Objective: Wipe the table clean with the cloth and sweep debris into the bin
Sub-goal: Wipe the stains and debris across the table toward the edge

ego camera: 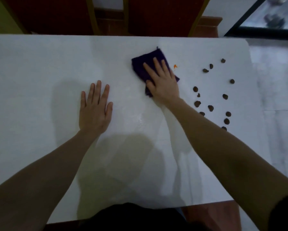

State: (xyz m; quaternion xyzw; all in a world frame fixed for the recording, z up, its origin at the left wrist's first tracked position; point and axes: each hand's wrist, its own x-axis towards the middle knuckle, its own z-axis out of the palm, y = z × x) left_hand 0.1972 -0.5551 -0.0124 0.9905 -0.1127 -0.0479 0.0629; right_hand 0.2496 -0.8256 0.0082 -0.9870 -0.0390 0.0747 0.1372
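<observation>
A dark purple cloth [146, 61] lies folded on the white table [39, 64], right of centre. My right hand [163, 82] presses flat on the cloth, fingers spread and pointing away from me. An orange smear [175, 66] marks the table just right of the cloth. Several small dark brown lumps of debris [210, 107] are scattered over the table's right part, apart from the cloth. My left hand [95, 108] rests flat on the bare table, palm down, holding nothing. No bin is in view.
Beyond the table's far edge stand wooden chairs with red backs [109, 15]. The table's right edge [253, 77] borders a pale tiled floor [276, 84]. A dark-framed glass door [270, 17] is at the top right. My dark clothing shows at the near edge.
</observation>
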